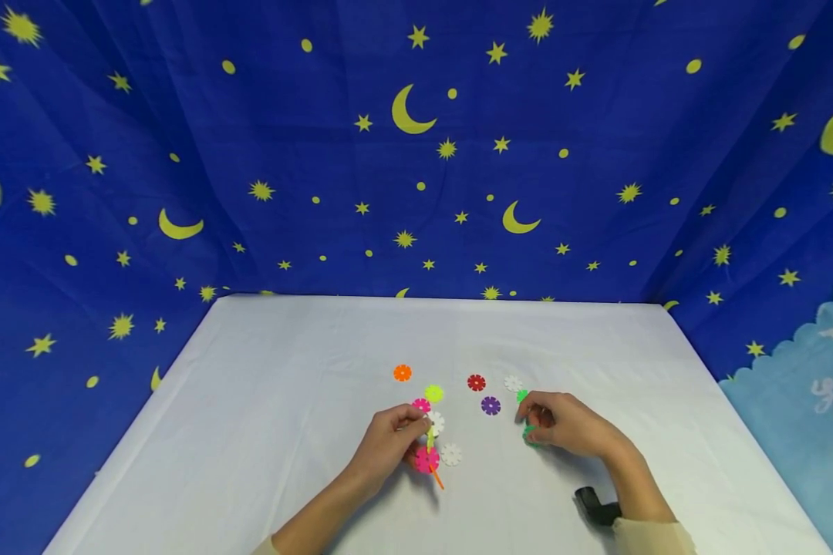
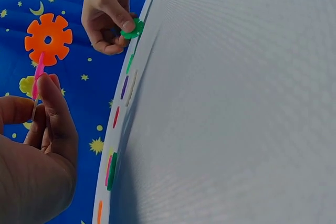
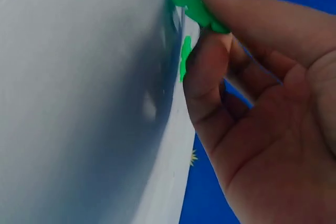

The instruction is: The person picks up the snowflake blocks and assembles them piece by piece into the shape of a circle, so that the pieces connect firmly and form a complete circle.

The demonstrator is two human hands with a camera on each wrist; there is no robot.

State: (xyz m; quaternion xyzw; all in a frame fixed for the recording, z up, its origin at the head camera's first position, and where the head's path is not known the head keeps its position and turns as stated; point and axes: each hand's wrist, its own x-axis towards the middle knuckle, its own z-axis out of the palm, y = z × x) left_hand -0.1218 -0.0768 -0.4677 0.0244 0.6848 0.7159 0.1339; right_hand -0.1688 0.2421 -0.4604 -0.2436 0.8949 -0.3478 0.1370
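My left hand (image 1: 392,443) pinches a small joined cluster of notched plastic discs between thumb and fingers. In the cluster a pink disc (image 1: 426,459) faces up, and an orange disc (image 2: 58,24) stands edge-on to the head view below it. A yellow disc (image 2: 26,85) is joined there too, partly covered by the fingers. To the right, my right hand (image 1: 569,424) pinches a green notched disc (image 3: 194,3) between thumb and forefinger, low over the table. Another green disc (image 1: 522,395) lies just beyond its fingertips.
Loose discs lie on the white tabletop (image 1: 305,432): orange (image 1: 403,373), red (image 1: 476,382), purple (image 1: 490,405), yellow (image 1: 433,393) and several others. One white disc (image 1: 451,455) is beside the cluster. A black object (image 1: 597,509) sits by my right wrist. A starry blue curtain (image 1: 319,154) surrounds the table.
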